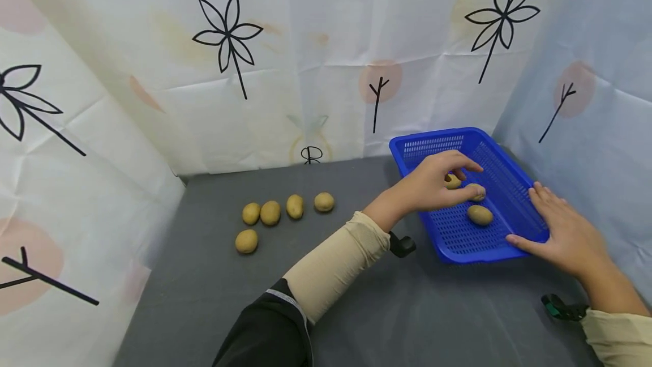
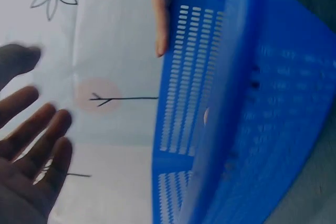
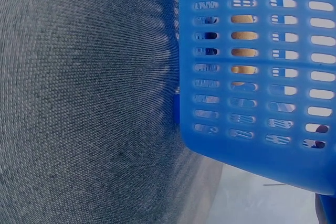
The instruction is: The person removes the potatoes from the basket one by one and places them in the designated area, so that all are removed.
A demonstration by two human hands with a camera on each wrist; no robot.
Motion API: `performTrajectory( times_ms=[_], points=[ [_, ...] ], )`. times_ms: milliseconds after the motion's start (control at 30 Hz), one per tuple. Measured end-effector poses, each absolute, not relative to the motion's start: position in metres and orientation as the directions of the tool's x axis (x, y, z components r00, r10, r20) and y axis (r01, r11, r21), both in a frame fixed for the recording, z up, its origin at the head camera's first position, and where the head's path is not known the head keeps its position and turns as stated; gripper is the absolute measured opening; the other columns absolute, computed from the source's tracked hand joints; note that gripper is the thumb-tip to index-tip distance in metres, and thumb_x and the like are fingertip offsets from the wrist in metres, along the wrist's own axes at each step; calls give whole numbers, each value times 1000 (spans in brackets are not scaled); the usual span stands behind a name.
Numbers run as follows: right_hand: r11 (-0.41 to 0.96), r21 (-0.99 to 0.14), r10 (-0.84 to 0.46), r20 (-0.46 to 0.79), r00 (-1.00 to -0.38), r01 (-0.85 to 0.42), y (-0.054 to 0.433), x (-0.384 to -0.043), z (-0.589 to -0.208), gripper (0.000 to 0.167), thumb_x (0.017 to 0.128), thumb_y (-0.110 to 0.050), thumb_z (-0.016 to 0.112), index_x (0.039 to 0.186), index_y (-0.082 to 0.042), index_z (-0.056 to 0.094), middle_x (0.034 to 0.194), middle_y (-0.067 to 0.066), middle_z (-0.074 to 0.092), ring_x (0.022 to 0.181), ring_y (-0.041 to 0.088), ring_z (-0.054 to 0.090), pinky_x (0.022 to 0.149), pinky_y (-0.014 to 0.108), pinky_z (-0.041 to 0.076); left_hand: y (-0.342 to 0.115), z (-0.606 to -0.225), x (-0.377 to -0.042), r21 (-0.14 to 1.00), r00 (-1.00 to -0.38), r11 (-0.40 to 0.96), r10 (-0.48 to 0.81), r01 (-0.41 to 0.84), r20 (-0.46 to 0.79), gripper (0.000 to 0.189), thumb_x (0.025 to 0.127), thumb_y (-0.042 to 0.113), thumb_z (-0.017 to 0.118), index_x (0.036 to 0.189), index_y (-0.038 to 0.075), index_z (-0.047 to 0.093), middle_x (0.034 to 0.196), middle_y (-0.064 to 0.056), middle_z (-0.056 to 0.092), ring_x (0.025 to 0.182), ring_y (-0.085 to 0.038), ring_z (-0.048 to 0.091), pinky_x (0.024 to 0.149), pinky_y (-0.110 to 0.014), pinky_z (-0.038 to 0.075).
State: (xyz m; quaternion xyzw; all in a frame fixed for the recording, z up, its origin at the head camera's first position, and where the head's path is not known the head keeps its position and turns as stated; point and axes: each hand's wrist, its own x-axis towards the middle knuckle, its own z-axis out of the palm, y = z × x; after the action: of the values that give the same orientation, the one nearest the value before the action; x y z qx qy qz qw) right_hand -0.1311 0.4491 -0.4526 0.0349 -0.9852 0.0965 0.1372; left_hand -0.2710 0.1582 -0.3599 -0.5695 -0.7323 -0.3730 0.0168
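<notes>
Over the blue plastic basket (image 1: 448, 248), my left hand (image 1: 439, 183) hovers with thumb and fingers spread and nothing between them. The left wrist view shows those loosely bent fingers (image 2: 44, 135) above the basket's rim. Three potatoes (image 1: 480, 215) show on the basket floor, two of them partly covered by the left hand. At the near right corner of the basket, my right hand (image 1: 573, 237) rests on the rim, fingers extended along the right side and thumb over the front edge. Through the slotted wall (image 3: 252, 90) in the right wrist view, part of a potato shows.
Several more potatoes (image 1: 270, 213) lie on the dark grey table (image 1: 204, 299), left of the basket. White patterned cloth (image 1: 305, 44) hangs behind the table and on both sides. The basket stands near the back right, close to the right-hand cloth.
</notes>
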Motion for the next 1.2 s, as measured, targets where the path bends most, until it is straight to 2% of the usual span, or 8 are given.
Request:
performTrajectory(
  times_ms=[100,400,500,633,800,967,1200],
  points=[
    [977,-188,-47,273,-961,-101,450,-132,-452,115,90,-56,74,167,4,15,175,28,9,164,47,9,131,32,-14,179,-358,-278,552,-405,103,790,827,460,36,101,28,74,132,10,71,127,-3,69,109,-6,67,92,-9,49],
    [969,-206,-75,268,-960,-133,453,-132,-453,114,89,-53,77,168,3,16,175,28,13,164,46,11,132,32,-11,215,-378,-297,624,-485,186,801,759,352,36,104,31,70,135,13,70,130,0,68,111,-7,67,94,-8,48],
    [968,-210,-71,281,-957,-134,454,-132,-453,113,89,-52,77,168,2,17,175,27,14,164,44,11,132,31,-11,228,-385,-300,688,-532,178,774,704,344,36,105,32,69,135,14,70,131,1,68,109,-4,66,90,-7,48],
    [967,-209,-79,306,-949,-149,456,-132,-454,112,88,-51,79,167,4,20,174,28,16,165,42,11,132,26,-10,244,-387,-300,726,-563,180,760,663,325,35,105,33,69,135,14,70,130,1,69,104,2,63,86,-6,48],
    [964,-214,-83,324,-942,-158,458,-132,-454,111,88,-49,80,166,5,22,175,26,15,165,40,11,130,22,-10,260,-383,-299,662,-548,277,801,696,242,36,105,37,68,134,17,70,129,4,68,106,0,64,87,-7,49],
    [964,-217,-75,324,-943,-151,457,-131,-455,111,88,-49,79,167,4,22,176,24,15,165,40,12,131,23,-10,272,-383,-298,570,-527,365,837,736,145,39,104,40,68,137,19,69,134,8,68,120,-3,64,96,-9,48],
    [962,-226,-68,331,-941,-149,456,-132,-454,110,86,-47,80,167,3,24,175,24,19,166,34,12,129,18,-9,280,-396,-296,521,-594,456,795,721,125,41,104,42,68,140,22,68,138,10,67,126,-1,62,101,-10,46]
  ],
)
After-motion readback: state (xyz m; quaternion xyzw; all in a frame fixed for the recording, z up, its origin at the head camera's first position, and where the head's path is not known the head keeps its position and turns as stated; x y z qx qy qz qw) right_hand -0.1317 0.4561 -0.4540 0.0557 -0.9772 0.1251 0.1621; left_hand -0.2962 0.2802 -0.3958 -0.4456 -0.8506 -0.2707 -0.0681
